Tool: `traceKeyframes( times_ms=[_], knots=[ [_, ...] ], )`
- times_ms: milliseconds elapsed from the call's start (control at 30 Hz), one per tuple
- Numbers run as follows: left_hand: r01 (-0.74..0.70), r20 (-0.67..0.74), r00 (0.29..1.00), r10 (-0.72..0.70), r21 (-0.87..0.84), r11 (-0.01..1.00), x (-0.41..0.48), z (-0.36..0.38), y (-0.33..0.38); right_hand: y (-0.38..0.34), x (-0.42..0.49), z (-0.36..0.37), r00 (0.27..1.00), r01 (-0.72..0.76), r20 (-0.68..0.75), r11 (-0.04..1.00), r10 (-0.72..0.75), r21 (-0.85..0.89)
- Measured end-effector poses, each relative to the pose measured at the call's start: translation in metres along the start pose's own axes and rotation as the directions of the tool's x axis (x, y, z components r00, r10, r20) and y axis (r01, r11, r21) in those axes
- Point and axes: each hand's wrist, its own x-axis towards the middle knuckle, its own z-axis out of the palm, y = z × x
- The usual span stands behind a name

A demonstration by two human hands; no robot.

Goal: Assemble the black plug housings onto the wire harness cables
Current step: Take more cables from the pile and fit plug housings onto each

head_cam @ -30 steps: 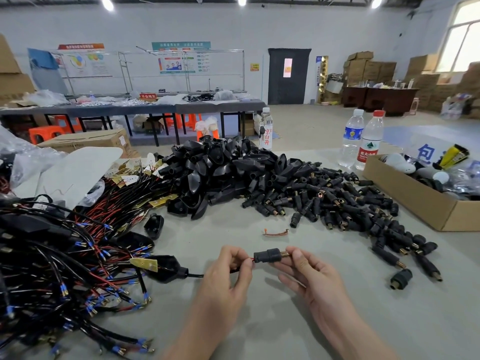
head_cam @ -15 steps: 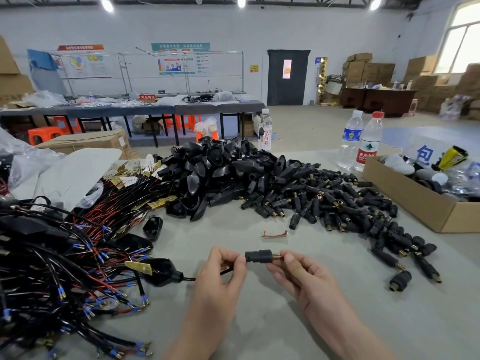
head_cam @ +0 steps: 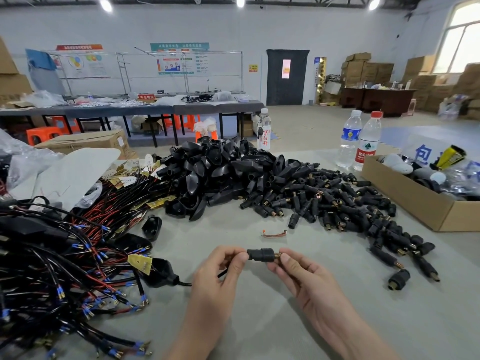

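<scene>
A small black cylindrical plug housing (head_cam: pixel 260 254) with a brass threaded tip is held level between both hands above the grey table. My left hand (head_cam: pixel 219 276) pinches the black cable right where it enters the housing's left end. My right hand (head_cam: pixel 302 278) pinches the brass tip at the housing's right end. The cable runs left to a larger black plug shell (head_cam: pixel 162 272) with a yellow tag. A tangle of black and red harness cables (head_cam: pixel 59 268) with blue-sleeved terminals fills the left side.
A large heap of black shells (head_cam: pixel 215 172) and cylindrical housings (head_cam: pixel 332 203) lies across the middle. A copper clip (head_cam: pixel 274 233) sits just beyond my hands. A cardboard box (head_cam: pixel 415 201) stands right, water bottles (head_cam: pixel 358 141) behind it. One loose housing (head_cam: pixel 398 279) lies near right.
The red wire seen between my left fingers and the housing is hidden now; my left fingertips sit against the housing's end. Both hands with the housing have shifted slightly left.
</scene>
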Motion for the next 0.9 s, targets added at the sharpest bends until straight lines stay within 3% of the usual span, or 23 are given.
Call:
traceKeyframes(
  times_ms=[567, 767, 900],
  knots=[
    [-0.023, 0.029, 0.999, 0.020, 0.084, 0.996, 0.001, 0.002, -0.011, 0.002, 0.002, -0.002, 0.999, 0.036, -0.020, 0.997, -0.037, -0.065],
    [-0.220, 0.245, 0.959, 0.140, 0.343, 0.913, -0.001, 0.004, -0.012, 0.003, 0.004, -0.005, 0.995, 0.089, -0.041, 0.985, -0.096, -0.150],
    [-0.222, 0.250, 0.960, 0.124, 0.418, 0.881, 0.000, 0.001, -0.012, 0.000, 0.007, -0.007, 0.980, 0.164, -0.079, 0.965, -0.183, -0.206]
  ],
)
